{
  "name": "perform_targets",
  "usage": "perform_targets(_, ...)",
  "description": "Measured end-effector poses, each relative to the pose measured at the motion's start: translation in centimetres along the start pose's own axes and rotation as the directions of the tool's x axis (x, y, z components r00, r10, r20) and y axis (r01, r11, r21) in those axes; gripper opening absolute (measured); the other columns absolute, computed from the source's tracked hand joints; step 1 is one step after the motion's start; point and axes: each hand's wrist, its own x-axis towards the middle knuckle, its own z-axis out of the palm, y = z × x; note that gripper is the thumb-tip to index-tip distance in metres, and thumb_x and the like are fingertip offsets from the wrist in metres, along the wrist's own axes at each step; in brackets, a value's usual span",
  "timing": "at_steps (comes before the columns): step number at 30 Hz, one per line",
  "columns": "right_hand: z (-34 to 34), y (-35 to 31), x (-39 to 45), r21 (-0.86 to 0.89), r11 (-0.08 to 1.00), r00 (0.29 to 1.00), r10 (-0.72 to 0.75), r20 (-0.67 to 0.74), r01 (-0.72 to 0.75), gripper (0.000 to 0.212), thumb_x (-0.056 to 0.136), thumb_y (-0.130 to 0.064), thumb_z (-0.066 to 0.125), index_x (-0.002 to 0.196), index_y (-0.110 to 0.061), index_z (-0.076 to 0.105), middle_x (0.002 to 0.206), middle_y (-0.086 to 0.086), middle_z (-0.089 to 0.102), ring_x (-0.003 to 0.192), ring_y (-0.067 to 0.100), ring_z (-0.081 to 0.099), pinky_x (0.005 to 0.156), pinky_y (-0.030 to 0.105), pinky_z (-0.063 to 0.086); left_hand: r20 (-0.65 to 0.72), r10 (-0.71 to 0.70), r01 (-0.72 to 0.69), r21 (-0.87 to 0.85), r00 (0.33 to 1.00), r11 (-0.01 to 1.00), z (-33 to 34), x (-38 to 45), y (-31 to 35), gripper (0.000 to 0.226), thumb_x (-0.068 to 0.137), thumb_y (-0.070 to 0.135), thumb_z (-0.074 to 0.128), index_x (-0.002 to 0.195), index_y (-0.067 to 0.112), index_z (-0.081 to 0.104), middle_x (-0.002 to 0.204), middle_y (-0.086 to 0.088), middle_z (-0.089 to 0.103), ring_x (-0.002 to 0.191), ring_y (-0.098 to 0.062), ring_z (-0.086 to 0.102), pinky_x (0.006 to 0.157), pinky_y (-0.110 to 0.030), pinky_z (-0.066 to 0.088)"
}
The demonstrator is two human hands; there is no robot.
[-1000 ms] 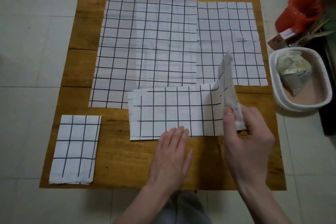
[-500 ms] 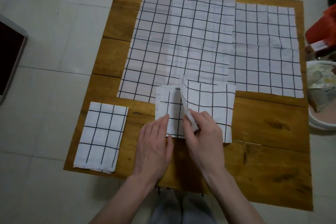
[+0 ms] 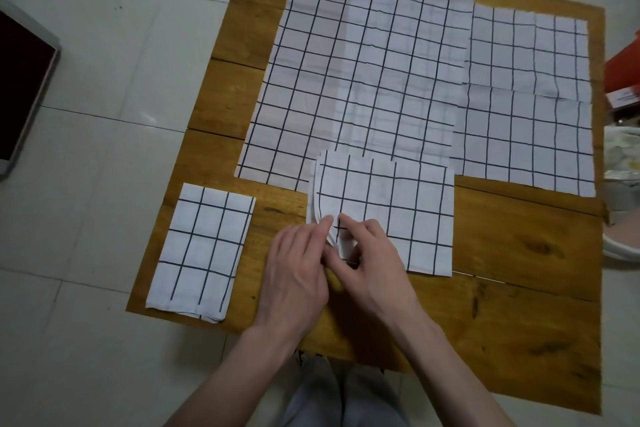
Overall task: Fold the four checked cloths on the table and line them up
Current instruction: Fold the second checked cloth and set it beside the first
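Note:
On the wooden table (image 3: pixel 512 253), a half-folded checked cloth (image 3: pixel 408 215) lies at the front middle, its layers fanned along the left edge. My right hand (image 3: pixel 372 262) pinches its lower-left corner. My left hand (image 3: pixel 298 267) lies beside it with straight fingers touching the same corner. A small folded checked cloth (image 3: pixel 202 250) sits at the table's front left. A large checked cloth (image 3: pixel 360 73) lies spread flat at the back. Another checked cloth (image 3: pixel 526 100) lies flat at the back right.
A white basin (image 3: pixel 620 250) and a red box (image 3: pixel 623 73) stand past the table's right edge. A dark framed panel (image 3: pixel 20 87) lies on the tiled floor to the left. My knees (image 3: pixel 346 399) are under the table's front edge.
My right hand has carried the cloth's right end over to the left and laid it down, halving the cloth. Both hands now meet at its lower-left corner.

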Motion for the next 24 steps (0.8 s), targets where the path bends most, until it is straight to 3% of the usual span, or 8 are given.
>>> perform_targets(3, -0.6, 0.8, -0.6, -0.070, 0.996, 0.995, -0.048, 0.090, 0.055, 0.072, 0.096, -0.061, 0.060, 0.158, -0.032, 0.039, 0.124, -0.016, 0.041, 0.102, 0.003, 0.055, 0.090, 0.024, 0.055, 0.016, -0.015, 0.013, 0.079, 1.000, 0.997, 0.5, -0.5, -0.5, 0.043, 0.096, 0.011, 0.051, 0.137, 0.012, 0.059, 0.127, -0.010, 0.058, 0.122, -0.025, 0.053, 0.100, -0.051, 0.054)
perform_targets(5, -1.2, 1.4, -1.2, -0.109, 0.987, 0.990, -0.105, 0.098, 0.116, 0.067, 0.098, -0.059, 0.057, 0.157, -0.033, 0.041, 0.130, -0.016, 0.040, 0.112, 0.003, 0.052, 0.096, 0.023, 0.053, 0.040, -0.021, 0.016, 0.129, 0.999, 0.992, 0.7, -0.9, -0.9, 0.048, 0.088, 0.006, 0.059, 0.136, 0.013, 0.060, 0.132, -0.011, 0.052, 0.126, -0.028, 0.050, 0.100, -0.051, 0.054)
perform_targets(9, -3.3, 4.1, -2.3, -0.220, 0.955, 0.955, -0.239, -0.177, 0.199, 0.042, 0.104, -0.037, 0.056, 0.142, -0.019, 0.062, 0.135, -0.002, 0.056, 0.121, 0.011, 0.054, 0.099, 0.035, 0.055, 0.031, 0.003, -0.008, 0.172, 1.000, 0.985, 0.5, -1.3, -1.7, 0.056, 0.084, 0.000, 0.061, 0.139, 0.011, 0.057, 0.145, -0.014, 0.044, 0.137, -0.032, 0.044, 0.107, -0.055, 0.049)
perform_targets(11, -4.2, 6.1, -2.5, -0.341, 0.920, 0.930, -0.283, -0.235, 0.194, 0.042, 0.104, -0.031, 0.056, 0.142, -0.015, 0.062, 0.143, 0.006, 0.057, 0.129, 0.020, 0.056, 0.103, 0.042, 0.054, 0.020, 0.039, -0.042, 0.162, 0.999, 0.986, 0.6, -1.3, -1.4, 0.053, 0.087, 0.002, 0.057, 0.140, 0.008, 0.055, 0.149, -0.015, 0.044, 0.141, -0.032, 0.042, 0.111, -0.055, 0.046)
perform_targets(14, -5.0, 8.8, -2.3, -0.522, 0.827, 0.929, -0.334, -0.159, 0.208, 0.052, 0.110, -0.029, 0.051, 0.158, -0.014, 0.042, 0.166, 0.012, 0.036, 0.156, 0.026, 0.031, 0.123, 0.047, 0.035, 0.055, 0.134, -0.141, 0.167, 0.989, 0.976, 1.4, -1.1, -0.1, 0.047, 0.101, 0.017, 0.047, 0.146, 0.007, 0.052, 0.154, -0.013, 0.046, 0.147, -0.029, 0.040, 0.117, -0.052, 0.042)
perform_targets(17, -5.2, 10.1, -1.8, -0.645, 0.723, 0.938, -0.347, -0.028, 0.248, 0.068, 0.110, -0.043, 0.040, 0.167, -0.017, 0.015, 0.176, 0.008, 0.007, 0.163, 0.024, 0.003, 0.130, 0.047, 0.013, 0.156, 0.188, -0.223, 0.248, 0.970, 0.943, 3.1, -1.4, 1.3, 0.055, 0.106, 0.031, 0.038, 0.157, 0.009, 0.038, 0.165, -0.013, 0.036, 0.156, -0.026, 0.029, 0.123, -0.049, 0.034)
perform_targets(21, -4.8, 11.5, -1.3, -0.686, 0.670, 0.947, -0.309, 0.092, 0.285, 0.071, 0.111, -0.055, 0.024, 0.168, -0.019, 0.003, 0.176, 0.005, -0.005, 0.163, 0.024, -0.003, 0.129, 0.047, 0.009, 0.296, 0.135, -0.239, 0.347, 0.946, 0.907, 4.8, -2.0, 1.3, 0.071, 0.108, 0.050, 0.028, 0.167, 0.014, 0.011, 0.175, -0.011, 0.006, 0.162, -0.024, 0.005, 0.127, -0.047, 0.019)
perform_targets(24, -4.7, 12.2, -1.1, -0.690, 0.667, 0.954, -0.272, 0.126, 0.281, 0.073, 0.110, -0.059, 0.018, 0.168, -0.021, -0.003, 0.176, 0.004, -0.009, 0.162, 0.022, -0.007, 0.129, 0.046, 0.006, 0.335, 0.104, -0.239, 0.391, 0.937, 0.889, 5.0, -2.2, 1.1, 0.077, 0.108, 0.059, 0.025, 0.167, 0.016, 0.002, 0.175, -0.010, -0.004, 0.162, -0.026, -0.002, 0.126, -0.049, 0.015)
